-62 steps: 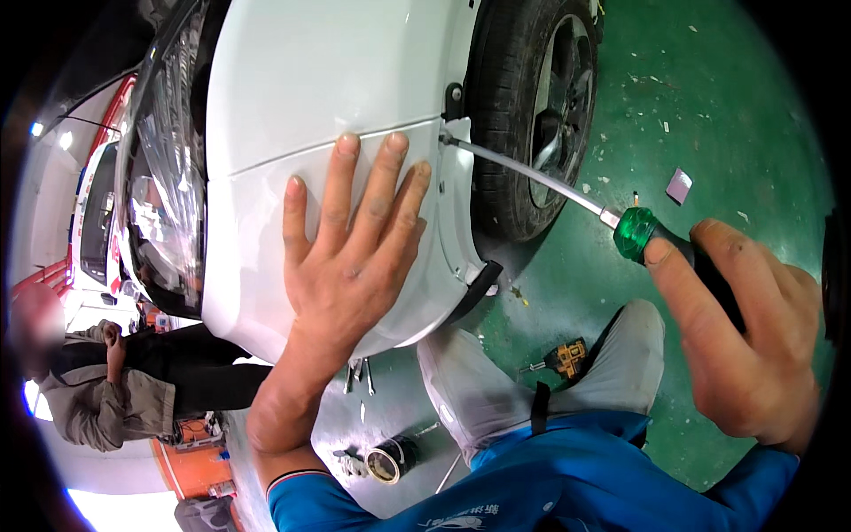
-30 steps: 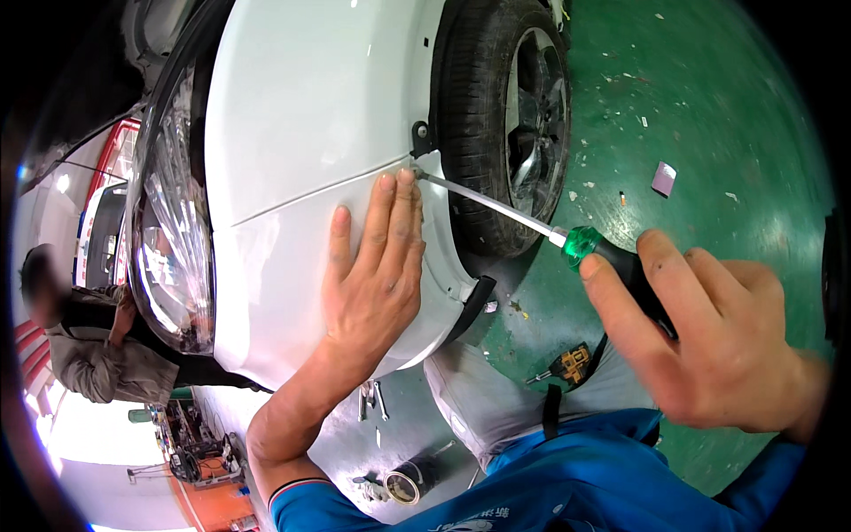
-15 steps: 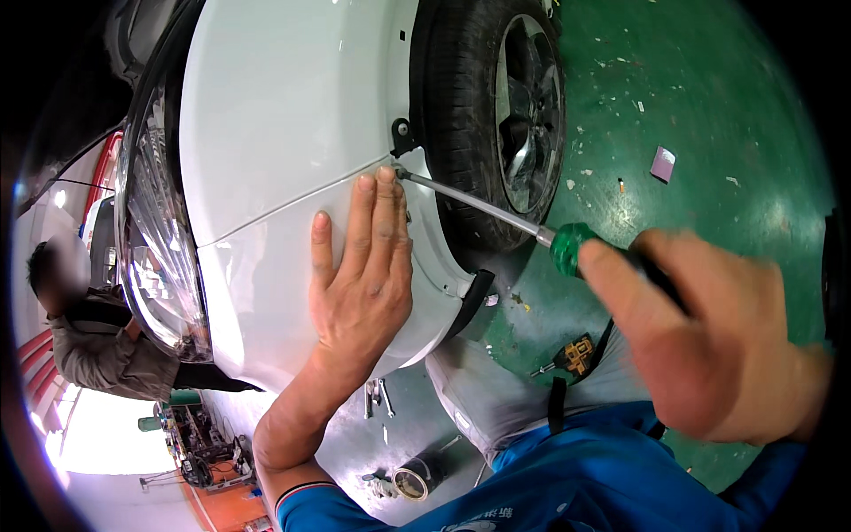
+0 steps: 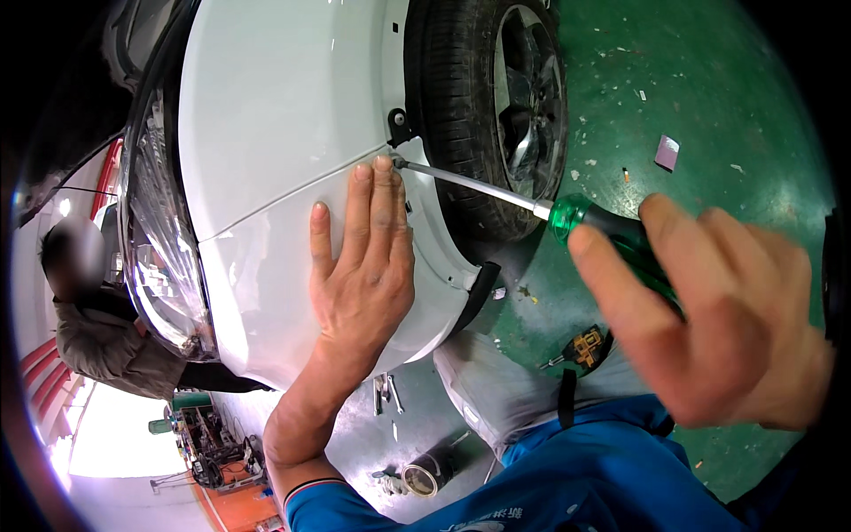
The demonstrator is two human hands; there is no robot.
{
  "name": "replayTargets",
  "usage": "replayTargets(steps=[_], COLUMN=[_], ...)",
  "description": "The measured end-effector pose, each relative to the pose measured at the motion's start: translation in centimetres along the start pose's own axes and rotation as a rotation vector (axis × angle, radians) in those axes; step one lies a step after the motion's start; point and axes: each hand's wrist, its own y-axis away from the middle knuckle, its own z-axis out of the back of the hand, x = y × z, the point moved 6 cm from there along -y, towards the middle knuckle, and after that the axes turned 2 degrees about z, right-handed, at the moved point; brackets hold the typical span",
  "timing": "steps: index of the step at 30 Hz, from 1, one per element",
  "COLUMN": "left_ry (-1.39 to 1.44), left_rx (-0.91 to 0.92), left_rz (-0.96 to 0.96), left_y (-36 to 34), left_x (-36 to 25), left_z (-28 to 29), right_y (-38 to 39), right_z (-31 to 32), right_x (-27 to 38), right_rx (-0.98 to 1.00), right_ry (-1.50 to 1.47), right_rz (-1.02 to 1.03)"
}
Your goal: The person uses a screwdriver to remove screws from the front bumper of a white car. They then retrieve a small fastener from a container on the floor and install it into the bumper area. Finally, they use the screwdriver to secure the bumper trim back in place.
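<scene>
My left hand (image 4: 363,266) lies flat on a white car bumper (image 4: 266,301), fingers stretched toward the seam with the white fender (image 4: 292,97). In my right hand (image 4: 709,301) is a screwdriver (image 4: 572,217) with a green and black handle. Its long metal shaft runs left to the wheel-arch edge, and the tip meets the bumper corner just beside my left fingertips. Exactly what the tip touches is too small to tell. Just above it sits a black bracket (image 4: 399,126) at the fender's edge.
A tyre and wheel (image 4: 479,115) stand right of the fender. A headlight (image 4: 160,257) borders the bumper's left. On the floor lie a yellow and black power tool (image 4: 585,348), wrenches (image 4: 387,395), a can (image 4: 421,477) and a purple card (image 4: 667,152). Another person (image 4: 111,337) stands far left.
My right hand has shifted slightly and its grip on the screwdriver handle looks different, with more of the handle showing. The left hand stays on the bumper. The view has shifted a little.
</scene>
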Motion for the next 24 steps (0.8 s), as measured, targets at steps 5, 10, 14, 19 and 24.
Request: replayTargets(steps=[5, 10, 14, 19, 24], left_ry=[-0.018, 0.002, 0.005, -0.028, -0.003], left_rx=[0.013, 0.016, 0.022, 0.040, 0.019], left_rz=[-0.001, -0.007, -0.001, -0.014, -0.005], left_y=[0.0, 0.2, 0.0, 0.2, 0.3], left_x=[0.0, 0.3, 0.1, 0.0, 0.3], left_z=[-0.1, 0.0, -0.1, -0.2, -0.1], right_y=[1.3, -0.6, 0.0, 1.4, 0.9], right_z=[-2.6, -0.1, -0.6, -2.9, -1.6], right_x=[-3.6, -1.4, 0.1, -3.8, -2.8], right_rx=[0.046, 0.009, -0.025, 0.194, -0.085], right_ry=[-1.057, -0.240, 0.049, -0.967, -0.719], right_rz=[-0.824, -0.141, 0.001, -0.817, -0.381])
